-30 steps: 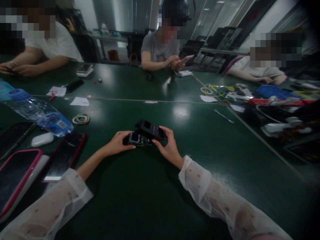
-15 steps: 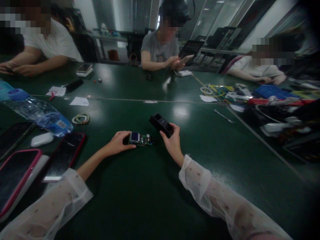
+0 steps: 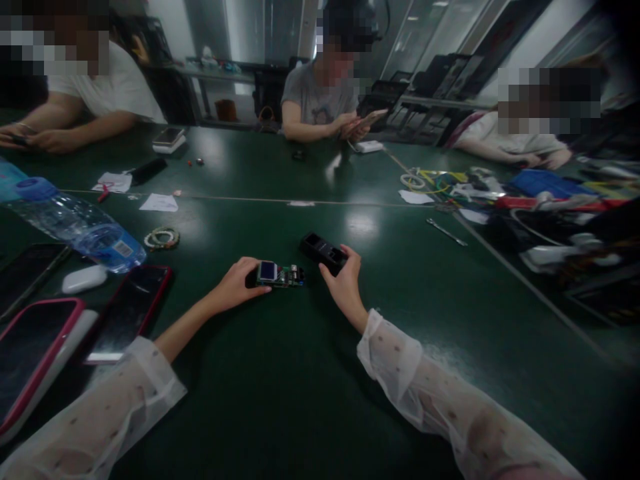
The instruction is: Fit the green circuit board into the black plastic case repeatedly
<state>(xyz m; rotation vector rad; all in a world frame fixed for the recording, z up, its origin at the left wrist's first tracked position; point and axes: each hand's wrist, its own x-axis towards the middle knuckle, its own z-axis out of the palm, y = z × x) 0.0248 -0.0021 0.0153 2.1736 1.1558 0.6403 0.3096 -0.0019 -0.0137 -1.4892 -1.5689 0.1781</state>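
My left hand [image 3: 239, 283] is closed around the left end of a small green circuit board [image 3: 286, 276], thumb in front and fingers behind. A little square screen [image 3: 267, 271] sits on the board's left half. Just to the right, my right hand [image 3: 346, 280] grips the near end of a black plastic casing [image 3: 323, 251], which has a rectangular window opening at its far left end. Board and casing are apart, with a narrow gap of table between them. My palms hide the gripped ends of both.
On the green table [image 3: 280, 400], phones [image 3: 127, 313], a water bottle [image 3: 75, 223] and bracelets [image 3: 161, 238] lie to the left. A wrench [image 3: 447, 232] and tangled cables [image 3: 440, 181] are at the right. Three people sit across the table, one holding a phone [image 3: 370, 121].
The black casing has turned and tilted lower in my right hand, its front now facing more upward. The circuit board in my left hand has shifted very slightly left and up.
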